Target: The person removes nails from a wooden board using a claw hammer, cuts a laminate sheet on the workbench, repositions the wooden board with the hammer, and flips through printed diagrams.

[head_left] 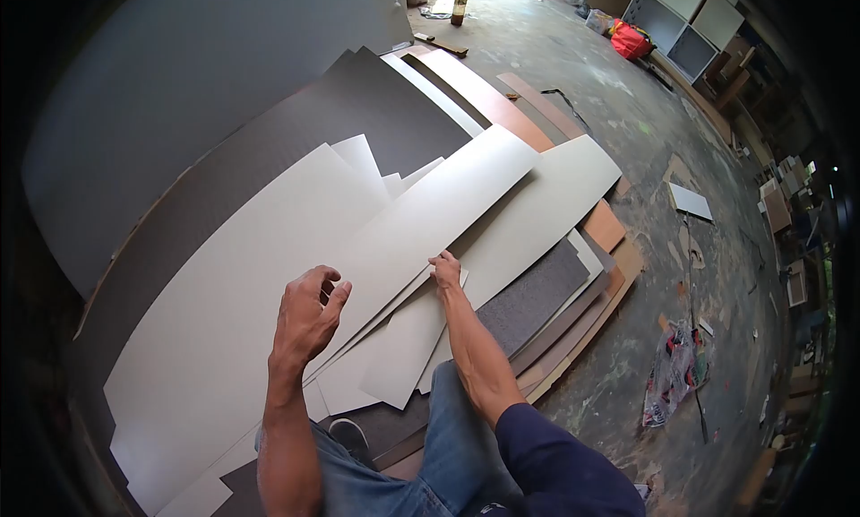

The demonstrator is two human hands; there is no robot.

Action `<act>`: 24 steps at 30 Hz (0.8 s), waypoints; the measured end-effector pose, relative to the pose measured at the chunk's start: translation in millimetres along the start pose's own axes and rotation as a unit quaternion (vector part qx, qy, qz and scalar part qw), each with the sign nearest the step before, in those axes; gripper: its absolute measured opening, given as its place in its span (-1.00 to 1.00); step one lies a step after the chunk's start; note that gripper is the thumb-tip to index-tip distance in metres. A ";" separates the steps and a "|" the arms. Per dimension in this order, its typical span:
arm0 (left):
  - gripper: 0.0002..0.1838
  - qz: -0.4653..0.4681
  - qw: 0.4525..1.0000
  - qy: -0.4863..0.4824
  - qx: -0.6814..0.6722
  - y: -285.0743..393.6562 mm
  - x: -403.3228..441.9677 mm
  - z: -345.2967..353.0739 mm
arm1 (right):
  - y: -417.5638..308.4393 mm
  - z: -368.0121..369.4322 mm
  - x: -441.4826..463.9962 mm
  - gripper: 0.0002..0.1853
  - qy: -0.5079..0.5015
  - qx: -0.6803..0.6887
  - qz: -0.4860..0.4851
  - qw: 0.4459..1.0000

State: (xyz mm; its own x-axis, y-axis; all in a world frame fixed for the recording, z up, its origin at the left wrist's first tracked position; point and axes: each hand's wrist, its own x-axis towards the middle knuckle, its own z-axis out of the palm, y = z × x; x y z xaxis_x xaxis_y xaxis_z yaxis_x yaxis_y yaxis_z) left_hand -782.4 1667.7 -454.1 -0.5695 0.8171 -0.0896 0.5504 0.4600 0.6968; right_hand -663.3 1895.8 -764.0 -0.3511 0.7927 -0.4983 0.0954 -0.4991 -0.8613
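My right hand [445,271] pinches the near edge of a long off-white laminate sheet [466,181], whose far end is lifted and bowed above the sheets below. My left hand [309,315] hovers over a wide off-white sheet [233,275], its fingers loosely curled and the thumb apart, holding nothing. Under and beside the right hand lie another pale sheet [555,181] and a smaller pale offcut [399,351]. A large dark grey sheet [376,100] lies beneath the pile on the far side.
A grey panel [206,60] stands upright at the left. Dark textured strips [537,297] and brown strips [618,266] stick out at the right. On the concrete floor are a bottle [460,6], a red bag [631,40], a clear plastic bag [672,374] and a white piece [690,202].
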 end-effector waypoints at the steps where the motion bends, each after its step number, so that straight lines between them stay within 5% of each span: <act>1: -0.67 0.001 1.000 0.000 0.002 2.3 0.9 2.2 | -6.1 5.3 -2.6 -0.18 -0.042 -0.028 -0.008 0.999; 5: -0.68 0.007 0.999 0.035 -0.022 15.4 8.0 12.4 | 24.1 -14.6 27.0 -0.05 -0.141 -0.036 -0.047 0.988; 6: -0.68 0.009 0.999 0.039 -0.030 20.5 10.7 14.1 | 21.7 -25.4 16.8 -0.11 -0.021 -0.241 -0.147 0.959; 7: -0.68 0.010 0.998 0.043 -0.039 24.1 13.2 16.9 | 22.7 -38.9 7.7 -0.17 0.100 -0.431 -0.236 0.865; 11: -0.67 0.007 0.999 0.046 -0.025 37.4 20.1 26.1 | 29.4 -108.5 -30.8 -0.32 0.513 -0.324 -0.010 0.795; 15: -0.67 0.011 0.999 0.033 -0.029 47.7 21.1 33.9 | 87.6 -153.1 1.0 -0.28 0.392 -0.191 -0.109 0.893; 18: -0.66 0.009 0.999 0.022 -0.029 44.6 23.3 37.6 | 49.5 -148.8 17.5 -0.74 0.378 0.012 -0.002 0.926; 21: -0.66 0.008 1.000 0.026 -0.002 47.1 18.5 38.0 | 46.8 -137.4 22.5 -0.91 0.351 -0.123 -0.082 0.925; 24: -0.65 0.039 0.999 0.028 -0.021 55.0 12.0 34.1 | 29.3 -116.7 45.6 -0.83 0.263 -0.056 -0.087 0.959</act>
State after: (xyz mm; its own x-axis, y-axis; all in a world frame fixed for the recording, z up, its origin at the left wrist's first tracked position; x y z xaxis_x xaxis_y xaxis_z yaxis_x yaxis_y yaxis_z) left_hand -738.1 1714.7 -441.1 -0.5595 0.8288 0.0063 0.5691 0.3787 0.7299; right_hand -567.8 1958.2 -823.6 0.1444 0.9423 -0.3020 0.1871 -0.3257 -0.9268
